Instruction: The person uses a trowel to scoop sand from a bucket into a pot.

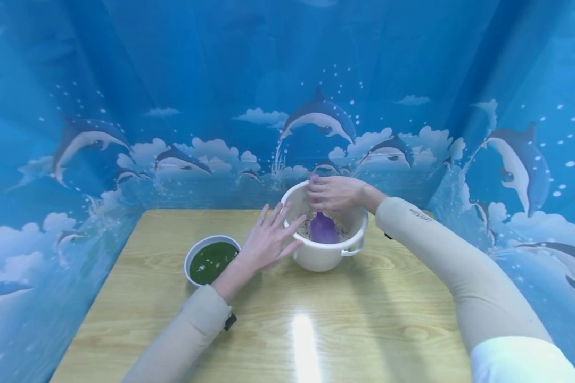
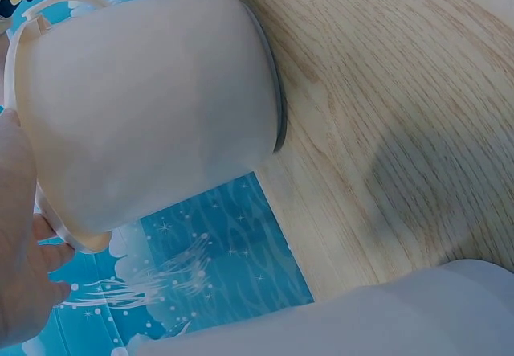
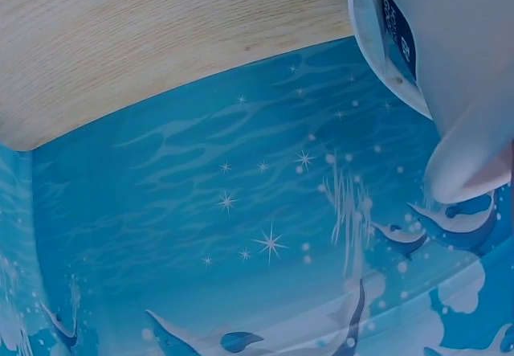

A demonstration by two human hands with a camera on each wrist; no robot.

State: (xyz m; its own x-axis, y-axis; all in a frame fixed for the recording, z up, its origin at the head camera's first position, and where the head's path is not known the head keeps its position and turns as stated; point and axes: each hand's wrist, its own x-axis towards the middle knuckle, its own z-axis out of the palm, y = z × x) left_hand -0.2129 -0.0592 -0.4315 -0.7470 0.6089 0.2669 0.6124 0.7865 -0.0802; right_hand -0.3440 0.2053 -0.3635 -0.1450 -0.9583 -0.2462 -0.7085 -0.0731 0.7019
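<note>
A white bucket (image 1: 316, 258) stands on the table, with pale grain-like bits (image 1: 304, 226) in its bottom. My right hand (image 1: 337, 193) reaches over the far rim and grips the handle of a purple scoop (image 1: 323, 230), whose broad end is down inside the bucket. Spread and mostly straight, the fingers of my left hand (image 1: 268, 239) are at the bucket's near left rim. The left wrist view shows the bucket (image 2: 152, 107) sideways, with the left hand (image 2: 20, 235) at its rim. In the right wrist view the scoop is out of sight.
Left of the bucket, partly behind my left wrist, sits a pale-rimmed bowl (image 1: 196, 254), green inside with whitish spots. The wooden table (image 1: 354, 319) meets a blue dolphin-print curtain (image 1: 230, 106) at the back and sides. A bucket handle lug (image 1: 351, 251) juts out at the right.
</note>
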